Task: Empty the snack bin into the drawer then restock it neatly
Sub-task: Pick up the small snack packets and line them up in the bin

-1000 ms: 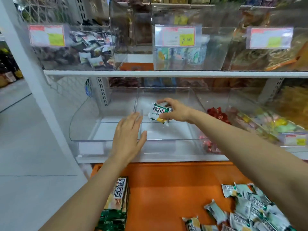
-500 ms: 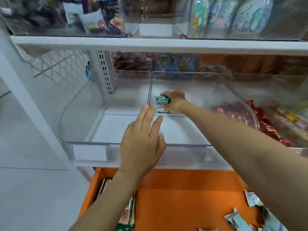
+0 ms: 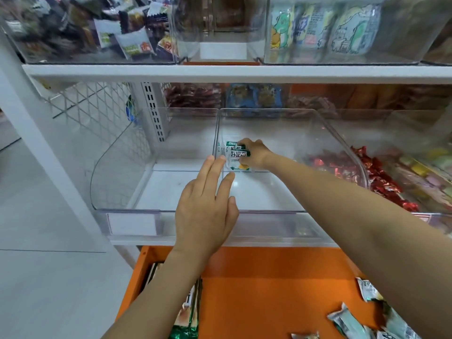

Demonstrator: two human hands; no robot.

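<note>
**A:** Why is that green-and-white snack packet [image 3: 238, 155] going into the far left corner of the clear bin [image 3: 342, 143]?

**B:** Starting a neat row from the back, I'd guess. The right hand [image 3: 255, 152] pinches it close against the bin's left wall.

**A:** And the left hand [image 3: 208, 209]?

**B:** It's flat, fingers straight and together, holding nothing, over the bin's near left side. It may be steadying the bin, but I can't tell whether it touches. The other packets [image 3: 349, 321] lie loose in the orange drawer [image 3: 269, 289] below.

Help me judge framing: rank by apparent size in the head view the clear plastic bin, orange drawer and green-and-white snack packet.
1. Orange drawer and clear plastic bin: similar spread; the drawer is nearer and cropped, so unranked.
2. Green-and-white snack packet: plainly smallest.
</note>
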